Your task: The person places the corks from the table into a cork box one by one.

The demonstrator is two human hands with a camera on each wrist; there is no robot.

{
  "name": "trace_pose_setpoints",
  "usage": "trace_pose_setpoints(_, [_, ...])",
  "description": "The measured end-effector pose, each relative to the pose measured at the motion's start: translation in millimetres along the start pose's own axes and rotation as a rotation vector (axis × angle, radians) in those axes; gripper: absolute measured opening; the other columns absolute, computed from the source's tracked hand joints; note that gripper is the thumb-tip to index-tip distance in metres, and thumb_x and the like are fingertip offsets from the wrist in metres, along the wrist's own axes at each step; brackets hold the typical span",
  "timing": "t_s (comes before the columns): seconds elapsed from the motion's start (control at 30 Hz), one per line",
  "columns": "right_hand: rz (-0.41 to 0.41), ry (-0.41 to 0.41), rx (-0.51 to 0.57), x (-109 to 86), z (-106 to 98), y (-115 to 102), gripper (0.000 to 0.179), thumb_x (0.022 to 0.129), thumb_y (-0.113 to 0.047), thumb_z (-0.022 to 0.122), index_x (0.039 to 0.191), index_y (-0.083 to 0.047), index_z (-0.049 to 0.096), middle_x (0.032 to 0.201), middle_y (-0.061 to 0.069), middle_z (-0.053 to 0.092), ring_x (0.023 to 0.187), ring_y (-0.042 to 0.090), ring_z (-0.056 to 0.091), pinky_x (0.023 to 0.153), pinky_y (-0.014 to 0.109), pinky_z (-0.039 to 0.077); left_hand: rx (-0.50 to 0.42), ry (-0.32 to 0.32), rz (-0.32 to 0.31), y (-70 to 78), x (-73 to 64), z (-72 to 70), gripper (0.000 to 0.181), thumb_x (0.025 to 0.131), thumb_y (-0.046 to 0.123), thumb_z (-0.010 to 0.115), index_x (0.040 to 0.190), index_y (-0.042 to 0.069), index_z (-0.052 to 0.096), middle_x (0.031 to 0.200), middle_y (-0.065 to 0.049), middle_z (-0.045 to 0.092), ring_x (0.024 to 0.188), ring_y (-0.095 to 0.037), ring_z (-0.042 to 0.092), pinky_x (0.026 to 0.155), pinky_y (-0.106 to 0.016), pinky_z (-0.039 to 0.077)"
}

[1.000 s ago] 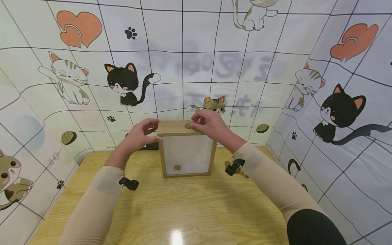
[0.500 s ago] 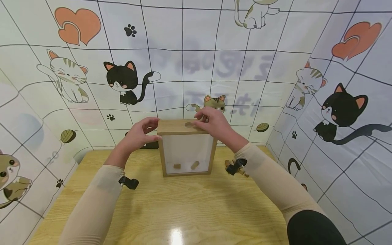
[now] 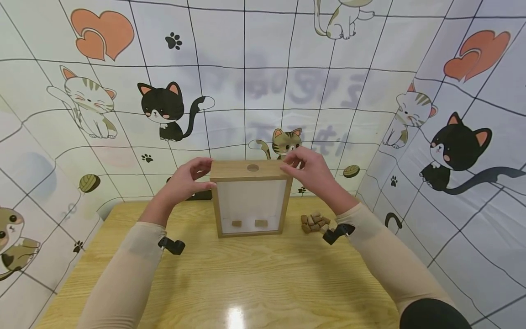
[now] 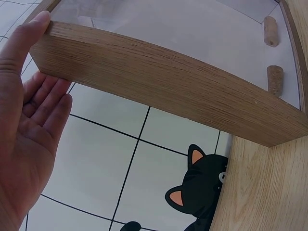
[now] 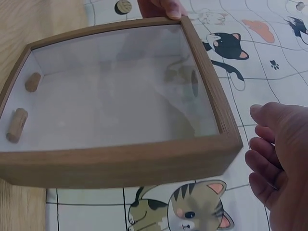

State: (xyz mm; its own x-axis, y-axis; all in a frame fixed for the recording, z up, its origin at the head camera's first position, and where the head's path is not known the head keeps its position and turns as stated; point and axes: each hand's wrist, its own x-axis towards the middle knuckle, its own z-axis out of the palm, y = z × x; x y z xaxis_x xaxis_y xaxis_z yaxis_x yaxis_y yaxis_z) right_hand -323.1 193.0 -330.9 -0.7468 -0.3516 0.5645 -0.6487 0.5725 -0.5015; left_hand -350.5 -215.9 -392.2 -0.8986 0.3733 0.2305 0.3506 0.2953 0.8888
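Observation:
An upright, shallow wooden box (image 3: 231, 171) with a clear front stands on the table. A round hole (image 3: 253, 167) is cut in its top. Behind the front, two corks (image 3: 260, 223) lie on the floor of the box, also visible in the right wrist view as brown corks (image 5: 17, 125). My left hand (image 3: 186, 180) grips the top left corner, thumb on the front edge and fingers behind, as the left wrist view shows. At the top right corner hovers my right hand (image 3: 310, 169), fingers loosely curled, holding nothing; the right wrist view shows it apart from the box.
A small pile of corks (image 3: 315, 223) lies on the wooden table (image 3: 246, 274), right of the box. Close behind the table hangs a white cloth (image 3: 230, 87) printed with cats and a grid. A dark object shows partly behind the box's left side.
My right hand let a cork drop through the hole, then moved right, away from it. A second cork now lies inside the box. The left hand stays on its corner.

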Motion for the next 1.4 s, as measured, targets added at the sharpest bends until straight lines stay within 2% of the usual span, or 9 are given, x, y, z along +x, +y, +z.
trace_pose_setpoints(0.2, [0.051, 0.021, -0.032, -23.7, -17, 16, 0.016, 0.100, -0.016, 0.086, 0.112, -0.010, 0.077, 0.108, 0.005, 0.073, 0.092, 0.020, 0.066, 0.079, 0.038, 0.056, -0.014, 0.001, 0.002, -0.2, -0.2, 1.0, 0.079, 0.093, 0.014, 0.093, 0.160, 0.006, 0.051, 0.148, -0.016, 0.060, 0.154, -0.037, 0.049, 0.127, -0.047, 0.045])
trace_pose_setpoints(0.53, [0.251, 0.009, -0.047, -73.9, -31, 58, 0.021, 0.104, -0.022, 0.082, 0.119, -0.010, 0.076, 0.107, 0.006, 0.072, 0.091, 0.023, 0.063, 0.076, 0.039, 0.056, -0.005, -0.003, 0.004, -1.5, -1.7, 1.6, 0.079, 0.094, 0.016, 0.092, 0.161, 0.006, 0.050, 0.151, -0.016, 0.059, 0.155, -0.037, 0.048, 0.128, -0.049, 0.044])
trace_pose_setpoints(0.8, [0.421, -0.007, -0.020, -125.1, -35, 97, 0.031, 0.107, -0.030, 0.079, 0.127, -0.007, 0.073, 0.110, 0.011, 0.072, 0.097, 0.027, 0.065, 0.076, 0.032, 0.057, -0.008, -0.014, 0.009, -1.6, -2.5, 2.1, 0.078, 0.095, 0.016, 0.092, 0.160, 0.008, 0.051, 0.150, -0.015, 0.059, 0.155, -0.036, 0.048, 0.128, -0.048, 0.043])
trace_pose_setpoints(0.97, [0.493, -0.009, -0.014, -153.7, -32, 123, 0.037, 0.106, -0.035, 0.079, 0.128, -0.006, 0.073, 0.113, 0.012, 0.072, 0.099, 0.027, 0.065, 0.074, 0.032, 0.058, -0.002, -0.011, 0.019, -1.8, -1.8, 2.8, 0.077, 0.095, 0.015, 0.091, 0.160, 0.007, 0.051, 0.149, -0.016, 0.060, 0.155, -0.036, 0.049, 0.129, -0.048, 0.042])
trace_pose_setpoints(1.1, [0.514, -0.017, 0.001, -172.0, -23, 141, 0.038, 0.105, -0.035, 0.080, 0.128, -0.006, 0.073, 0.114, 0.012, 0.072, 0.099, 0.025, 0.066, 0.073, 0.029, 0.059, -0.004, -0.008, 0.017, -0.5, -1.9, 2.6, 0.077, 0.095, 0.015, 0.092, 0.160, 0.008, 0.051, 0.149, -0.015, 0.060, 0.154, -0.036, 0.050, 0.129, -0.048, 0.043])
trace_pose_setpoints(1.3, [0.514, -0.033, -0.003, -189.6, -10, 158, 0.033, 0.103, -0.021, 0.083, 0.127, 0.000, 0.072, 0.115, 0.016, 0.071, 0.100, 0.028, 0.068, 0.072, 0.027, 0.059, -0.007, -0.007, 0.011, 2.0, -2.3, 2.3, 0.076, 0.094, 0.013, 0.091, 0.159, 0.007, 0.051, 0.149, -0.015, 0.060, 0.154, -0.036, 0.050, 0.129, -0.048, 0.043])
trace_pose_setpoints(1.4, [0.542, -0.072, -0.013, -197.0, -4, 164, 0.037, 0.103, -0.018, 0.082, 0.132, 0.002, 0.070, 0.121, 0.020, 0.070, 0.104, 0.031, 0.069, 0.075, 0.030, 0.059, -0.008, -0.004, 0.013, 2.8, -1.9, 1.8, 0.076, 0.095, 0.011, 0.091, 0.159, 0.007, 0.051, 0.149, -0.016, 0.059, 0.154, -0.036, 0.050, 0.129, -0.048, 0.043])
